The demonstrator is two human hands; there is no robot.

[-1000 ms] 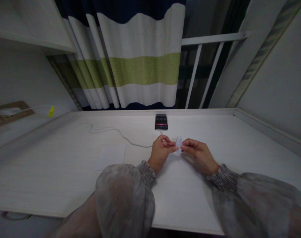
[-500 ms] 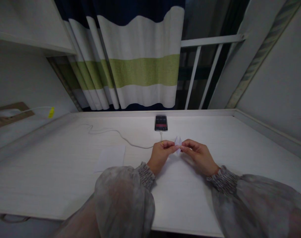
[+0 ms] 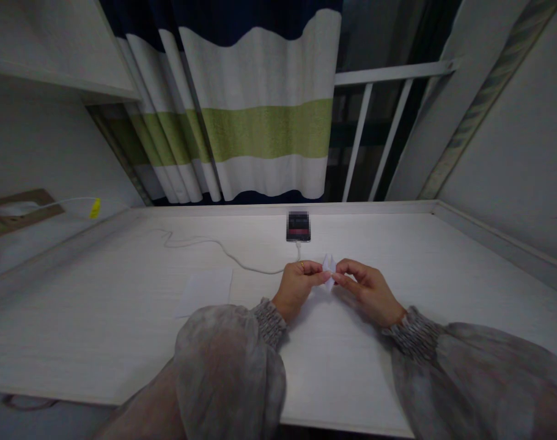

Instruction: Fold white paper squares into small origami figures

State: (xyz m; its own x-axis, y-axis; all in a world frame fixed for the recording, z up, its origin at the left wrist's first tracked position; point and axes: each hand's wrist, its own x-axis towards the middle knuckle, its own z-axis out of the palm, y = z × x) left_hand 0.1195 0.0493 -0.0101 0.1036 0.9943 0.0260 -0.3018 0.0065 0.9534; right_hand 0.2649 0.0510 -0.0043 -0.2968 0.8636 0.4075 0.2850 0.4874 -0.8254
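A small piece of folded white paper [image 3: 328, 264] is pinched between my two hands, just above the white desk. My left hand [image 3: 301, 282] grips its left side with thumb and forefinger; a gold ring shows on one finger. On the right side, my right hand [image 3: 367, 288] holds the paper with thumb and fingertips pressed together. Two points of the paper stick up above the fingertips. Part of the folded piece is hidden behind the thumbs. A flat white sheet of paper [image 3: 205, 292] lies to the left of my left hand.
A phone [image 3: 298, 227] lies beyond my hands, plugged into a white cable [image 3: 223, 249] that runs left across the desk [image 3: 346, 379]. Behind the desk hang a striped curtain [image 3: 269, 128] and white window bars [image 3: 392, 74]. A socket panel [image 3: 25, 211] is on the left wall.
The folded paper has turned slightly, and its two upper points look closer together and a little lower. My hands have barely moved.
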